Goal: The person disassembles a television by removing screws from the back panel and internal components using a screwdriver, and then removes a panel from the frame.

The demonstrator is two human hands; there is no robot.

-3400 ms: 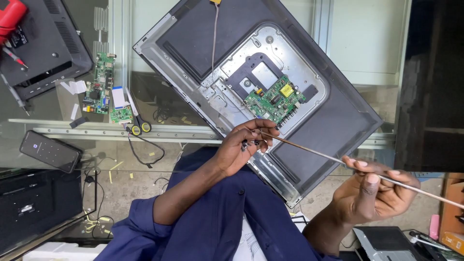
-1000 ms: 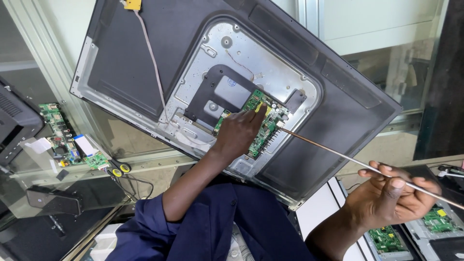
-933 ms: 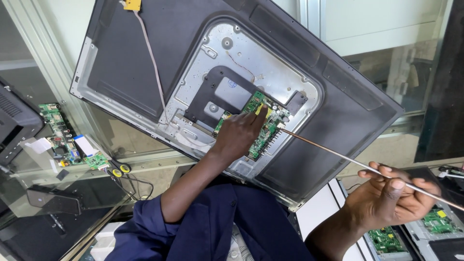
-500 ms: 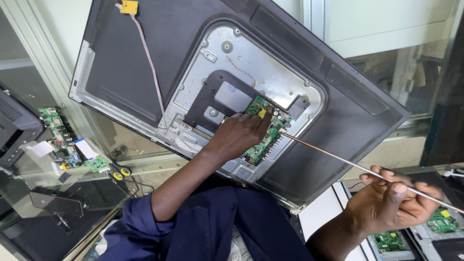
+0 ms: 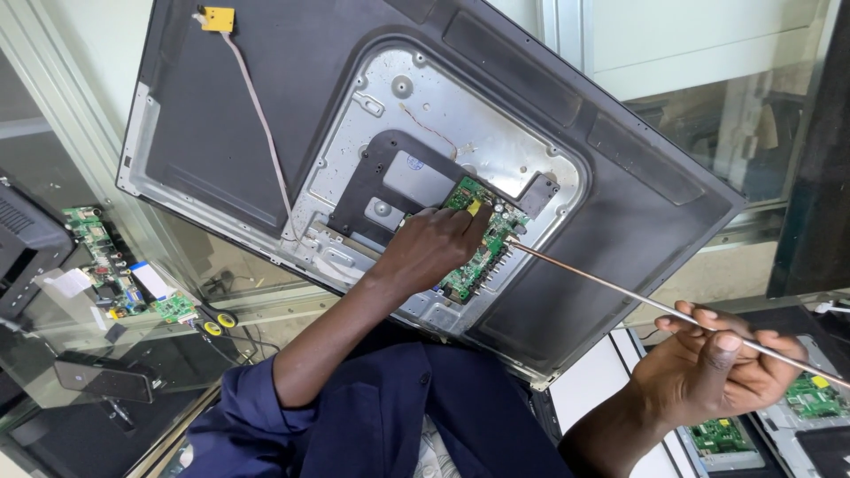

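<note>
The left hand (image 5: 434, 248) presses fingers onto the green circuit board (image 5: 482, 243) seated in the opened television back (image 5: 354, 159); the right hand (image 5: 717, 372) grips a thin metal rod (image 5: 620, 296) (tip touching the board), which is still mounted.

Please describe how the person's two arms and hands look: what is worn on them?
Both hands, the left hand and the right hand, are bare, without gloves. I see no rings or watch. The left arm has a dark blue sleeve pushed up near the elbow. The right forearm is bare where visible.
</note>
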